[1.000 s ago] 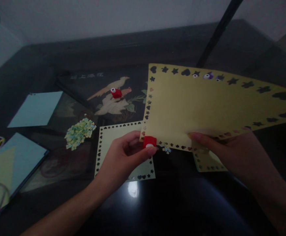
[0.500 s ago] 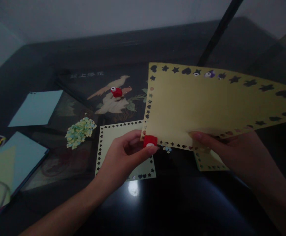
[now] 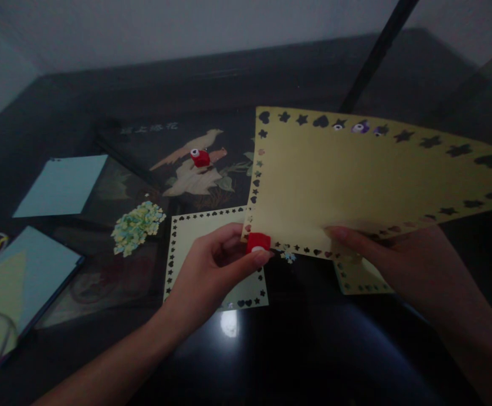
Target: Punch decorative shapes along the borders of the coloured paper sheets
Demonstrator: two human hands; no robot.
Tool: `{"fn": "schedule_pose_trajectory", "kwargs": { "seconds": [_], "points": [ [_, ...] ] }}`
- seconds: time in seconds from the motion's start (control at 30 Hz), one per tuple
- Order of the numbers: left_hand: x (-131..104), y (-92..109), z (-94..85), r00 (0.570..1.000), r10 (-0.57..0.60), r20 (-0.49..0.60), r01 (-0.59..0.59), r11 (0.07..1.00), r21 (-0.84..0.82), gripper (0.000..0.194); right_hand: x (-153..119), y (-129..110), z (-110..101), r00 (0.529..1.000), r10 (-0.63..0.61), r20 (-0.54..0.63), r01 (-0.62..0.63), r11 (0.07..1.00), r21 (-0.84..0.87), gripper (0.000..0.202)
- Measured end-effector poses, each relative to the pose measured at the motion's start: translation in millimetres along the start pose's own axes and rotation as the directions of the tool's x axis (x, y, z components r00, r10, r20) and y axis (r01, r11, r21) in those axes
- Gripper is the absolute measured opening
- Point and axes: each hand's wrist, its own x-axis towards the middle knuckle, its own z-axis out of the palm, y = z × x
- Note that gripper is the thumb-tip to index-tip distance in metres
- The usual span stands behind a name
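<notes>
The left hand (image 3: 214, 262) grips a red craft punch (image 3: 258, 242) between thumb and fingers, at the lower left corner of a yellow paper sheet (image 3: 334, 180). The right hand (image 3: 410, 265) pinches that sheet's lower edge, thumb on top, so the paper is held up off the desk (image 3: 313, 344). The sheet's long axis runs from the punch away to the right, where the paper bends; its row of heart, star and flower cut-outs follows the edges. The left hand is the nearer to the punched corner — the right sits well along the same edge.

Under the left hand lies a pale green bordered sheet (image 3: 186, 248). Left of it is a heap of paper confetti (image 3: 138, 228), and beyond, a second red punch (image 3: 200, 158) rests over the desk's bird picture (image 3: 199, 148). White Chinese lettering (image 3: 149, 129) above the picture seems to end "上添花" — its first character is too blurred to read. No brand shows.
</notes>
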Motion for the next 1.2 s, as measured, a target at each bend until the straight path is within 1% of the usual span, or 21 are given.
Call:
{"fn": "schedule_pose_trajectory", "kwargs": {
  "seconds": [0.1,0.3,0.5,0.63,0.73,0.87,0.97,1.1,1.2],
  "points": [
    [0.1,0.6,-0.3,1.000,0.003,0.004,-0.003,1.000,-0.003,0.025,-0.1,-0.4,0.0,1.000,0.002,0.012,-0.002,1.000,0.001,0.027],
    [-0.3,-0.9,-1.0,1.000,0.020,0.003,-0.020,0.999,0.032,0.025,0.2,-1.6,-0.2,1.000,0.003,-0.004,-0.003,1.000,-0.012,0.025],
    [-0.8,-0.2,-0.3,1.000,0.023,0.011,-0.023,0.999,0.026,0.020,0.6,-1.1,0.9,0.998,0.062,-0.009,-0.063,0.997,-0.033,0.033],
    [-1.2,-0.2,-0.8,1.000,0.026,0.010,-0.026,0.999,0.023,0.020,0.4,-0.8,0.5,0.998,0.057,-0.029,-0.058,0.997,-0.047,0.039],
    [-1.9,-0.7,-1.6,1.000,0.022,0.015,-0.022,0.999,0.025,0.021,0.1,0.4,-0.3,0.998,0.043,-0.041,-0.045,0.998,-0.042,0.039],
    [-1.6,-1.6,-2.2,0.999,0.034,0.016,-0.034,0.999,0.024,0.020,0.5,2.0,0.4,0.998,0.051,-0.028,-0.051,0.998,-0.024,0.034],
    [-0.8,-2.2,-2.3,0.999,0.043,0.018,-0.043,0.999,0.016,0.018,0.6,1.6,0.9,0.999,0.036,-0.034,-0.037,0.998,-0.048,0.029],
    [-0.6,-2.2,-2.5,0.999,0.033,0.006,-0.034,0.999,0.023,0.017,-0.2,0.4,0.8,0.997,0.069,-0.026,-0.071,0.996,-0.059,0.031],
    [-0.4,-1.7,-2.4,0.999,0.037,0.009,-0.038,0.999,0.032,0.018,-0.9,0.1,1.6,0.998,0.052,-0.043,-0.055,0.996,-0.069,0.028]
  ]
}}
